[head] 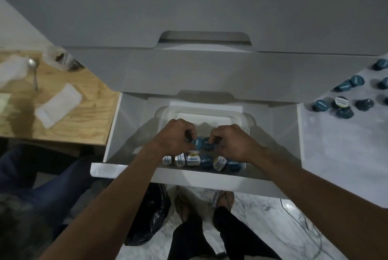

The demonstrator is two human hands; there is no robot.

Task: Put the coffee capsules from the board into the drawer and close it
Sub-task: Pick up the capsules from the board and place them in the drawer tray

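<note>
The white drawer [126, 170] is pulled open below me. Inside it sits a clear plastic container [241, 115]. Along the container's near wall stands a row of several coffee capsules [192, 160], some white-lidded, some blue. My left hand [174, 135] pinches a blue capsule [197, 143] over the container. My right hand [233, 140] pinches another blue capsule [209, 144] right beside it. Several more blue capsules [344, 102] lie on the pale marbled board [346, 154] at the right.
A closed white drawer front [205, 70] sits above the open one. At the left is a wooden table [84, 116] with a spoon [33, 70], a white packet [58, 104] and a jar [60, 60]. A black bag [151, 213] and my feet [205, 203] are on the floor.
</note>
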